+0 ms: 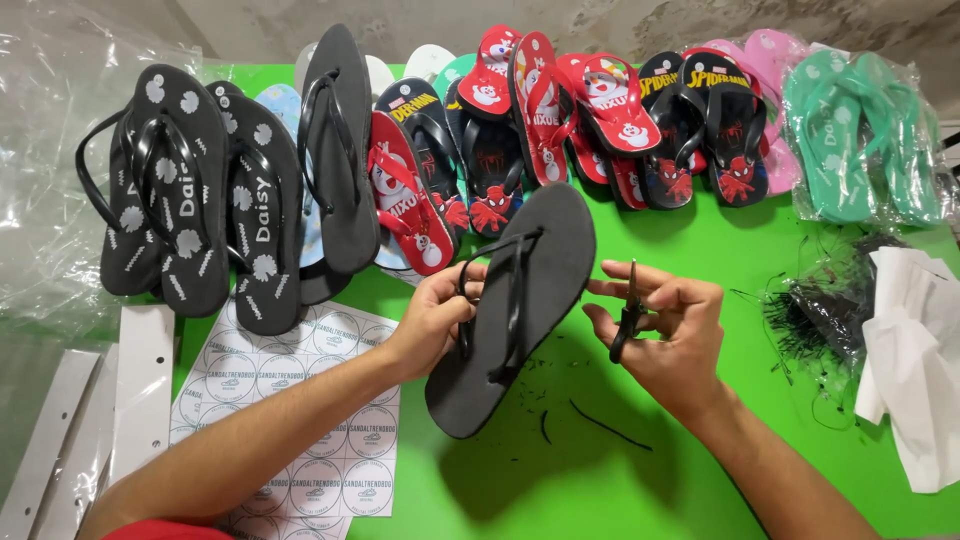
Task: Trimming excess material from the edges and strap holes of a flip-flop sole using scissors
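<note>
My left hand point(437, 312) grips a plain black flip-flop point(545, 270) by its left edge and strap, holding it tilted above the green table point(560, 480). The sandal's toe end points up to the right and its heel hangs low toward me. My right hand point(665, 330) is just right of the sandal, apart from it, and holds small black scissors point(627, 318) upright between thumb and fingers. Short black trimmings point(605, 425) lie on the table below the hands.
Rows of flip-flops line the far edge: black flowered ones point(190, 190) at left, red and black cartoon pairs point(600, 110) in the middle, bagged teal ones point(860, 135) at right. A round-sticker sheet point(300, 400) lies at left; black plastic ties point(820, 310) and white paper point(915, 350) at right.
</note>
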